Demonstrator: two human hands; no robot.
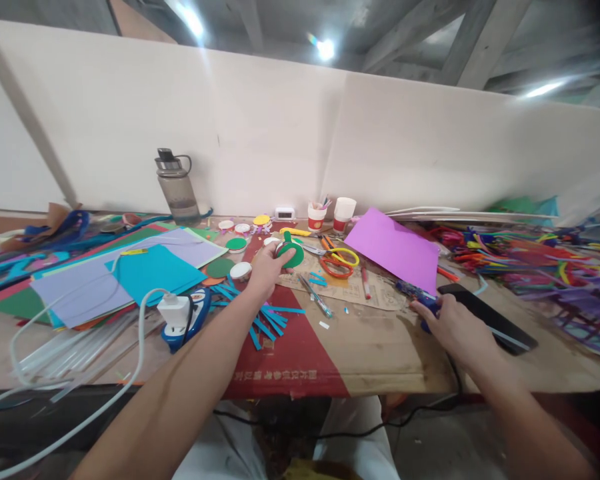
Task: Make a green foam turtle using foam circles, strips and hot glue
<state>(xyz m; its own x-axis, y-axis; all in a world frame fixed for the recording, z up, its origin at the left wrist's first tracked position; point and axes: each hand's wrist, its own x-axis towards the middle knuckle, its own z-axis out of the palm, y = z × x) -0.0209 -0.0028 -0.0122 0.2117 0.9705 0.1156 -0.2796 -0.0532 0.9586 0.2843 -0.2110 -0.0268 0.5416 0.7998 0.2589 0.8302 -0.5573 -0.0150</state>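
My left hand (264, 270) is stretched forward over the cardboard sheet (360, 347) and pinches a round green paper piece (291, 253) between fingers and thumb. My right hand (453, 325) rests on the cardboard at the right, closed round a blue glue gun (414, 291) whose body points left. A black phone (487, 316) lies just beyond the right hand. Blue paper strips (267, 319) lie scattered under the left forearm.
Coloured paper sheets (130, 270) cover the left. A pink sheet (395, 248), scissors (341, 261), paper cups (344, 213), a water bottle (176, 187) and a white charger (175, 311) surround the work spot. Pipe cleaners (520, 257) pile at the right.
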